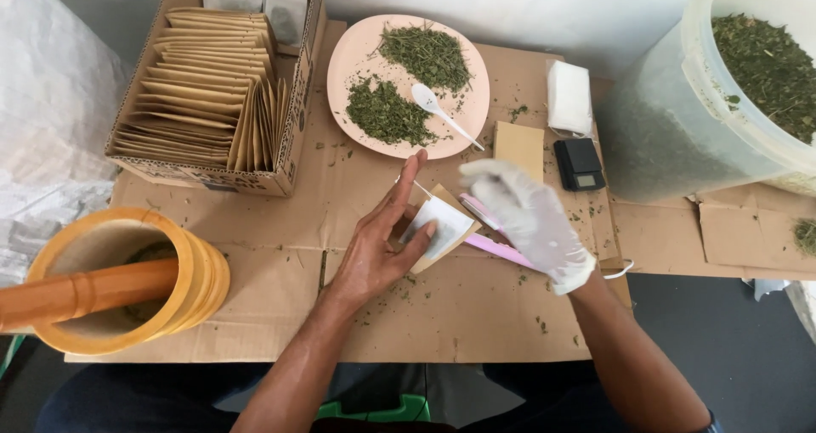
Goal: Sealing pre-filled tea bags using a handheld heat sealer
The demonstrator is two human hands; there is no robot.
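The bare left hand (378,246) pinches a white sachet (438,229); the gloved right hand (527,216), fingers loosely open, hovers at the sachet's three o'clock.

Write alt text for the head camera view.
A bare left hand holds a small white sachet over a brown envelope on cardboard, beside the gloved right hand. Behind them, a pink plate holds dried green herb and a white spoon.

We see the bare left hand (382,242) palm down, fingers (406,186) stretched forward and thumb pinching inward. The gloved right hand (527,216) hovers beside it, blurred, fingers loosely curled.
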